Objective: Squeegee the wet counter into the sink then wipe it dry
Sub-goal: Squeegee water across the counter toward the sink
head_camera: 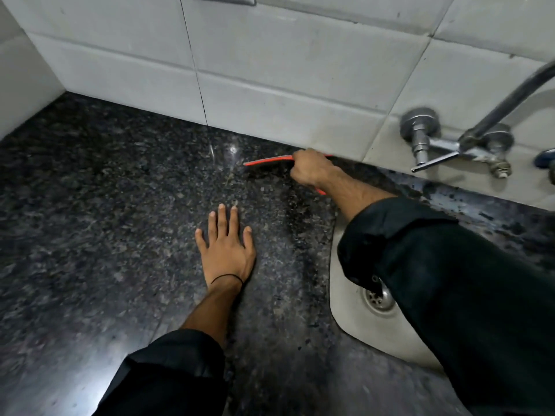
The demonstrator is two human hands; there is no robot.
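My right hand [310,169] is closed around a red squeegee [267,160] near the back wall, its blade lying on the dark speckled granite counter [105,205]. The squeegee's handle end pokes out below my wrist. My left hand [226,244] rests flat on the counter, palm down, fingers spread, holding nothing. The steel sink [354,310] with its round drain [379,298] lies to the right, partly hidden under my right sleeve. A darker wet streak runs on the counter between the squeegee and the sink's left rim.
White tiled wall [270,70] rises directly behind the counter and at the far left. A chrome wall tap [450,145] with a lever and spout pipe hangs above the sink at the right. A blue object [545,157] shows at the right edge.
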